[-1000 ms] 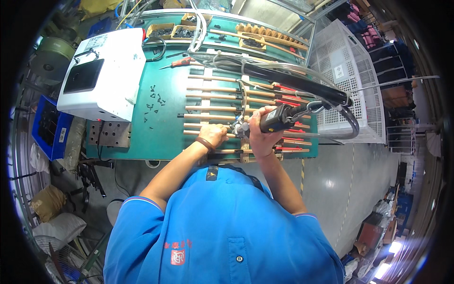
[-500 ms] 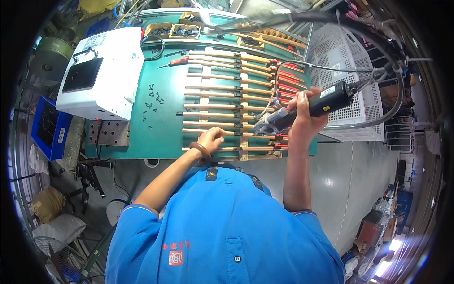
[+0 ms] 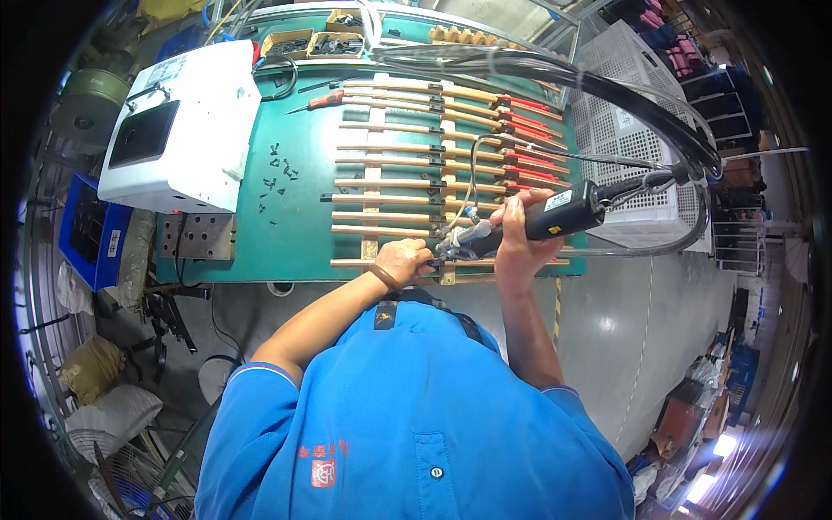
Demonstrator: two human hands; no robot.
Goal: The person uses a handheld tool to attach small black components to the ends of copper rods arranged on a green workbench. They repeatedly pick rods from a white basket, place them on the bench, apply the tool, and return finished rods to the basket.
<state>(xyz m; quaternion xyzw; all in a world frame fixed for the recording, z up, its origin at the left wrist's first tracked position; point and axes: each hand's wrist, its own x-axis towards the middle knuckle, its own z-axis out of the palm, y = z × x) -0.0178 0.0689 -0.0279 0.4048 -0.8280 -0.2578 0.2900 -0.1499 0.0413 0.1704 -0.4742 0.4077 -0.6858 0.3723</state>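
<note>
My right hand [image 3: 522,240] grips a black power screwdriver [image 3: 562,213], trailing cables and with a metal clamp-like nose. Its nose points left and down, over the black fitting of the nearest wooden rod [image 3: 351,263]. My left hand [image 3: 402,261], a brown bangle at its wrist, has its fingers closed on that rod, just left of the tool's tip. The fingers partly hide the rod and the fitting. Beyond lie several similar rods [image 3: 381,182] in a row, with black fittings and some red right ends. They rest across pale wooden slotted strips [image 3: 449,121].
A white machine [image 3: 204,130] stands at left on the green table [image 3: 303,234]. Small black parts [image 3: 276,184] and a red-handled screwdriver [image 3: 326,100] lie nearby. Parts boxes [image 3: 336,45] sit at the back. Thick hoses [image 3: 624,82] arch over a white perforated crate [image 3: 620,130] at right.
My right hand has brought the power screwdriver left and slightly down to the nearest rod. My left hand has moved right along the near edge, its fingers closing on the rod beside the tip.
</note>
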